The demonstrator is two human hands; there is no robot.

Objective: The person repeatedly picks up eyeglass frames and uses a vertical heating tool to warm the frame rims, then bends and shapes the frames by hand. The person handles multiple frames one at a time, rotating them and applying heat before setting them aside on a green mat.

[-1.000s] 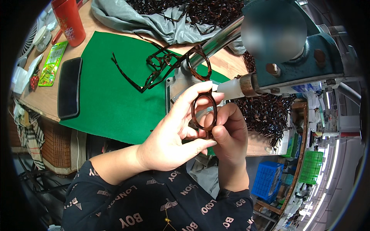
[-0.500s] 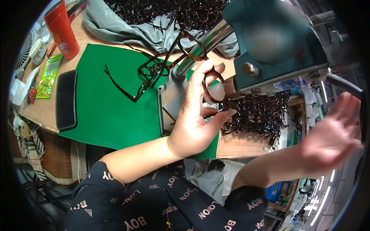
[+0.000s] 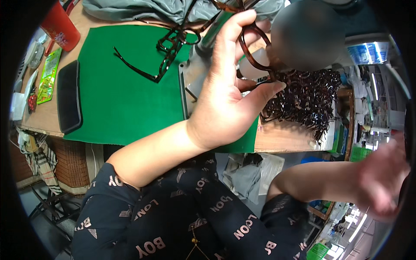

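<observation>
- The green mat (image 3: 117, 99) covers most of the wooden bench (image 3: 286, 138) that I look down on; my left forearm hides its near right corner.
- A grey cloth (image 3: 130, 8) is bunched along the far edge, cut off by the top of the view.
- A blurred round machine part (image 3: 305, 34) sits at the upper right; I can't make out its details.
- My left hand (image 3: 225, 104) is raised over the mat's right edge, fingers closed around a tortoiseshell eyeglass frame front (image 3: 255, 47). The thumb presses from below and the index finger curls over the top, holding the frame against a pale tip beside the blurred part. My palm hides part of the frame.
- My right hand (image 3: 381, 177) hangs off the bench to the lower right, smeared by motion, fingers spread and holding nothing I can see.
- A heap of dark frames (image 3: 303, 99) lies on the bench just right of my left hand, tangled so that single pieces are hard to separate.
- A black phone (image 3: 69, 95) lies at the mat's left edge.
- A dark pair of glasses (image 3: 167, 47) lies with arms unfolded on the far part of the mat.
- A red cup (image 3: 60, 28) stands at the far left corner, half cut off.
</observation>
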